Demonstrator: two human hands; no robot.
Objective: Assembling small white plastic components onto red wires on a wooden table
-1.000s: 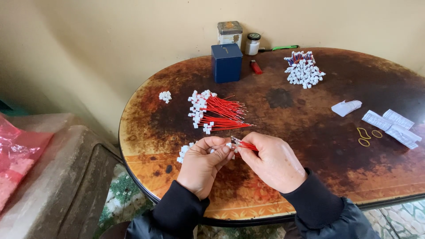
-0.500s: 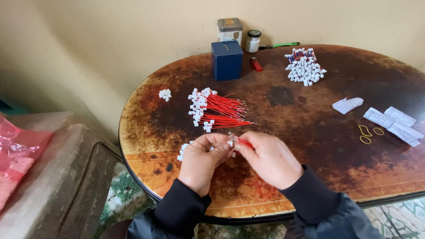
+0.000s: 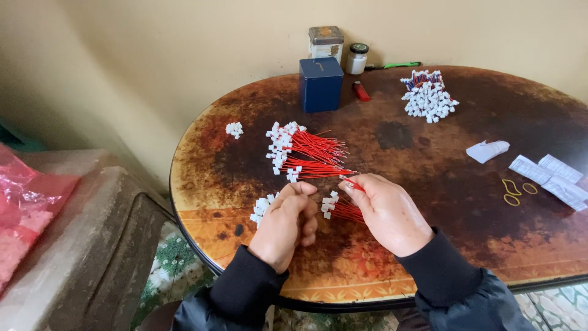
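The left hand (image 3: 286, 219) is curled into a loose fist near the counter's (image 3: 429, 257) front edge, its grip drawn together, though what it pinches, if anything, is hidden behind the knuckles; the right hand (image 3: 387, 211) has its grip clamped on a red wire (image 3: 354, 184), thumb and forefinger holding it just above the surface; a small bunch (image 3: 339, 207) of red wires with white plugs lies under and between the two hands, touching the right one.

Risks, as I judge them: the loose white plugs (image 3: 262, 207) beside the left hand sit near the rim, so a sweep of that wrist could push them off to the floor; the bunch below the right palm could snag on a sleeve and be dragged along; the single wire is thin and could slip from the pinch or bend if squeezed hard; the big fan of wires (image 3: 306, 153) lies just beyond the fingers, and a forward reach could tangle it with the bunch.

Room: the left rim curves close by, with a grey ledge (image 3: 73, 245) beyond a gap; the middle of the counter to the right of the hands is bare and wide; farther right lie rubber bands (image 3: 513, 191) and paper slips (image 3: 545, 171); at the back stand a blue box (image 3: 321, 84), a tin (image 3: 325, 40), a jar (image 3: 356, 58), a lighter (image 3: 361, 91) and a white pile (image 3: 427, 97), all well apart from the hands.
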